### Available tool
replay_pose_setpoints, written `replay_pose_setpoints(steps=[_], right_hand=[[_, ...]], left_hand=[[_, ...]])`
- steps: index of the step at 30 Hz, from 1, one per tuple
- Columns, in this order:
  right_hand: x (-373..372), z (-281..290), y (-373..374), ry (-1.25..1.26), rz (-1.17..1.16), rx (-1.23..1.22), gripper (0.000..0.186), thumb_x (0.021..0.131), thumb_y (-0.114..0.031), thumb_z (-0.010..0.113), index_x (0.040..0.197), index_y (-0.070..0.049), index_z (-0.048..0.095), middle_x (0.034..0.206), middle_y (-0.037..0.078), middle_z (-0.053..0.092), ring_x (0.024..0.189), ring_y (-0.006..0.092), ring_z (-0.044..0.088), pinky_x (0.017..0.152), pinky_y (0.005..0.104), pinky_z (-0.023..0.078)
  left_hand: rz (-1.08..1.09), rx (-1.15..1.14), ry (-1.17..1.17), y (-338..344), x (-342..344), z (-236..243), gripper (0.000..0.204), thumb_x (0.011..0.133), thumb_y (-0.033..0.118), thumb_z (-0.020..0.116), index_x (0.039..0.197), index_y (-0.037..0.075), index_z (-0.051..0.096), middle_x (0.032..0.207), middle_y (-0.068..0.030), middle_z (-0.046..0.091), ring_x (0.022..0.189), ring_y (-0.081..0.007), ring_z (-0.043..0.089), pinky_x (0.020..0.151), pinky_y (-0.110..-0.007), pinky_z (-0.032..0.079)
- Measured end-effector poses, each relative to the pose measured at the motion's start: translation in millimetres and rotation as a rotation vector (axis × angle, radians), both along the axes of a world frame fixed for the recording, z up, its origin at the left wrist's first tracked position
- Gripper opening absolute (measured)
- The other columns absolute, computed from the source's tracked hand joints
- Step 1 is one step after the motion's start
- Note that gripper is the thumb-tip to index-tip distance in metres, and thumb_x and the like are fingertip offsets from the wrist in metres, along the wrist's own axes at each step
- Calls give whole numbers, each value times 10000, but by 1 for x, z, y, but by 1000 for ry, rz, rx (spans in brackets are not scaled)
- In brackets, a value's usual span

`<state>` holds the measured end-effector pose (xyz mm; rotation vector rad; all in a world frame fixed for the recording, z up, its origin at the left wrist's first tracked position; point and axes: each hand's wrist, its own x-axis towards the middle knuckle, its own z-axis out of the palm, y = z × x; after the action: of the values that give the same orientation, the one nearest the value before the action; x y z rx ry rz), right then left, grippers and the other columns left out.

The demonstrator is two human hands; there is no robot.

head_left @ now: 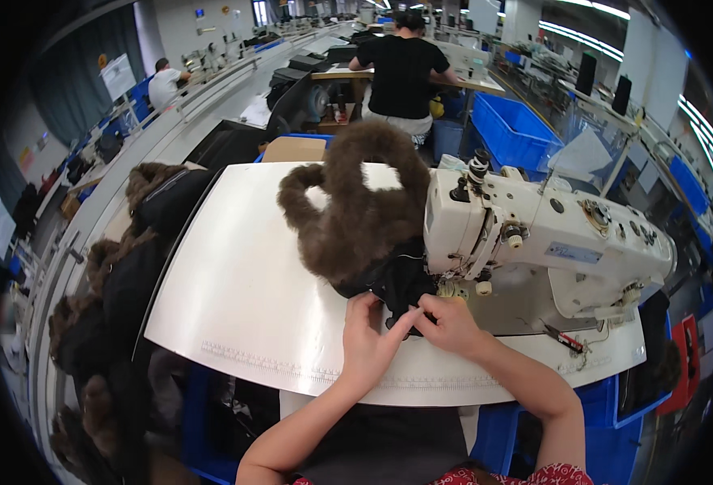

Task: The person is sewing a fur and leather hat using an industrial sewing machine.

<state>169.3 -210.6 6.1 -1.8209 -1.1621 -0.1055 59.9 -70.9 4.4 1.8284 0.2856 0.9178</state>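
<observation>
A brown fur piece (pixel 352 210) with two looped, band-like parts lies on the white sewing table, left of the sewing machine's head. Black fabric (pixel 401 283) joins its near end and runs up to the needle area. My left hand (pixel 368 339) grips the near edge of this fabric, fingers partly hidden by the cloth and thumb reaching right. Beside it, my right hand (pixel 449 325) pinches the same edge, its thumb and forefinger close to my left thumb. The white sewing machine (pixel 550 234) stands just beyond my right hand. Its needle is hard to make out.
Red-handled thread snips (pixel 565 338) lie on the table at right. More fur-trimmed black pieces (pixel 122 275) hang at left. Blue bins (pixel 514 129) stand behind and below the table. A co-worker in black (pixel 409 73) sits ahead, facing away. A ruler strip (pixel 275 365) runs along the near edge.
</observation>
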Motion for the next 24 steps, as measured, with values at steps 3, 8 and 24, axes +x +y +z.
replay_pose_setpoints(steps=[3, 8, 24], right_hand=[[2, -2, -1, -35, 37, 3, 271, 907, -113, 714, 719, -36, 535, 597, 128, 558, 479, 287, 544, 461, 392, 413], [5, 0, -13, 23, 56, -58, 293, 932, -119, 705, 713, -25, 533, 571, 90, 510, 463, 188, 466, 450, 352, 378], [15, 7, -42, -246, 13, -231, 225, 905, -284, 786, 867, -91, 679, 827, 64, 672, 655, 241, 658, 550, 364, 506]], left_hand=[[77, -214, 130, -13, 18, 2, 529, 810, 248, 894, 1110, -67, 593, 989, -136, 645, 882, -225, 633, 802, -341, 527], [-34, -408, 34, 1, 29, -3, 344, 841, 131, 858, 854, 13, 535, 683, 32, 514, 621, -48, 443, 545, -252, 387], [-758, -485, 842, 108, 31, 56, 269, 842, 43, 856, 1082, -14, 749, 974, -29, 768, 885, -46, 659, 775, -220, 515]])
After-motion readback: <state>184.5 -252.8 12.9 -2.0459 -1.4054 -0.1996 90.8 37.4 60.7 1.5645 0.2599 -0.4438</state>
